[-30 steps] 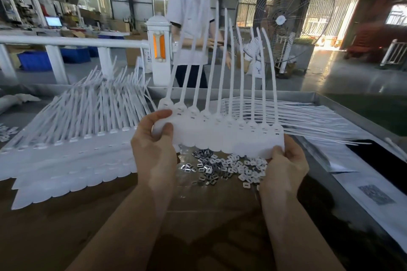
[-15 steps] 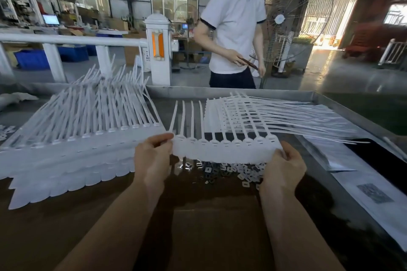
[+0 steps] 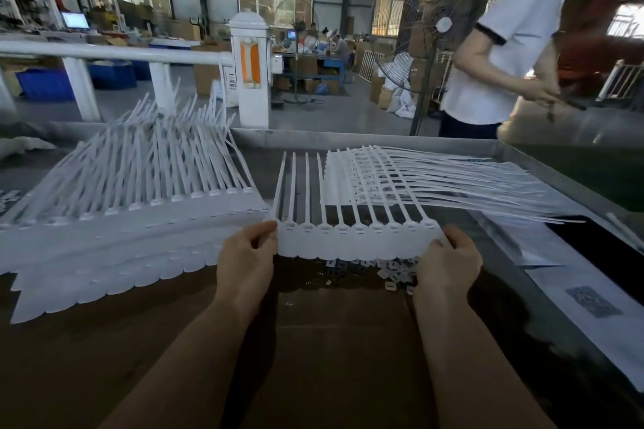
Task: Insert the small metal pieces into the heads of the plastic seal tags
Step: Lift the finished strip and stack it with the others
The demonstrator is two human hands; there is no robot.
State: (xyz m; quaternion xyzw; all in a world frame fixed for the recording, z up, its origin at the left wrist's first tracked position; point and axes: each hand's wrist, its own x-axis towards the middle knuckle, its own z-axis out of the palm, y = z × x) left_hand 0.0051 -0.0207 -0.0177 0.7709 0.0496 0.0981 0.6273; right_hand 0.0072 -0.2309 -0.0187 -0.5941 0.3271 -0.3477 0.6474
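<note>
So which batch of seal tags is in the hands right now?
The single middle strip, gripped at each end by left hand and right hand; the other piles lie untouched.

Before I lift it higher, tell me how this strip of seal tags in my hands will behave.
The strip of seal tags probably weighs little: the left hand and right hand carry it by pinching its ends. The joined flat part looks fairly stiff, as it spans the gap with hardly any sag. The thin tails look bendy and would likely sway if tilted.
</note>
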